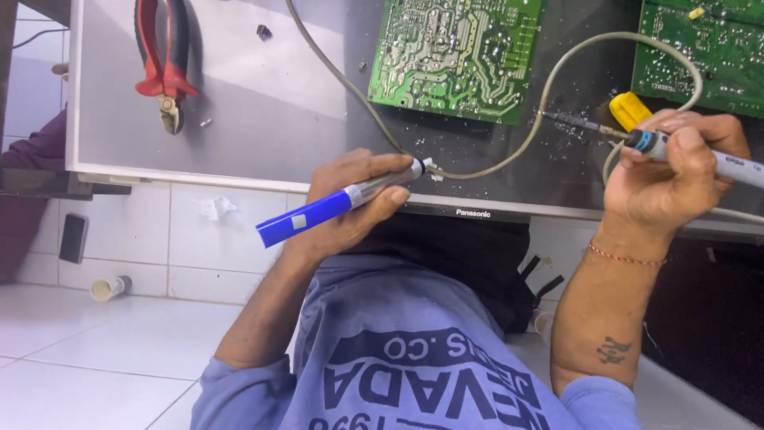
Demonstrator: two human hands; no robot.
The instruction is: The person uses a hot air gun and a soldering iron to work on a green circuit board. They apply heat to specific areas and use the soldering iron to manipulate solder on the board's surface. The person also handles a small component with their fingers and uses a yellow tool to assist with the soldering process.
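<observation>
White floor tiles show below the grey worktop (239, 119). Your left hand (350, 199) grips a blue-ended desoldering pump (338, 205) at the near edge; your right hand (676, 171) clamps the soldering iron (629, 137). Both look light and stiff, so hold their barrels. Beyond them lies a fragile green circuit board (454, 56).

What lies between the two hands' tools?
Head view: a grey cable loops between the left hand with blue tool and right hand with soldering iron.
</observation>
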